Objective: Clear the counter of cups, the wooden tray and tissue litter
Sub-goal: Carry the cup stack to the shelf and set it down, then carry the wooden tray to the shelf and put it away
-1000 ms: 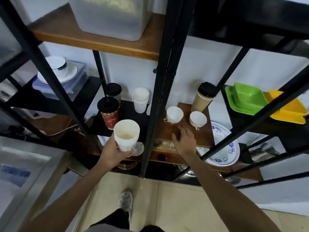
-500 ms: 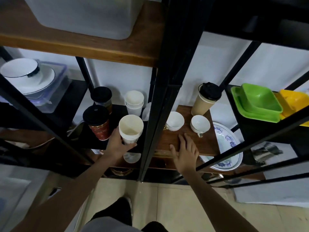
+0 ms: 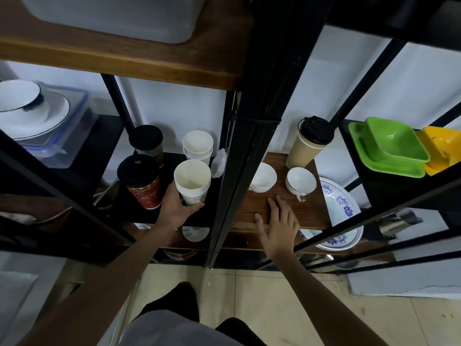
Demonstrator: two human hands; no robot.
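The left hand (image 3: 178, 211) grips the nested paper cups (image 3: 192, 182) over the dark shelf, seemingly just above it. The right hand (image 3: 279, 226), fingers spread, presses the wooden tray (image 3: 259, 208) near its front edge.

The wooden tray (image 3: 259, 208) lies on the shelf at the frame centre, right of the upright post (image 3: 239, 156). On the tray, two teacups (image 3: 262, 179) (image 3: 300, 181) stand side by side at 12 o'clock from the right hand (image 3: 278, 227), which rests flat on the tray's near edge. A lidded tall cup (image 3: 308, 146) stands behind them at 1 o'clock. Left of the post, the left hand (image 3: 175, 211) holds a stack of paper cups (image 3: 193, 182). A second paper cup stack (image 3: 198, 146) stands behind it at 12 o'clock; two lidded cups (image 3: 141, 181) (image 3: 147, 143) stand at 9 and 10 o'clock. A crumpled item, possibly tissue (image 3: 219, 162), lies beside the post. A patterned dish (image 3: 341, 216) sits on a lower level at 3 o'clock from the tray.
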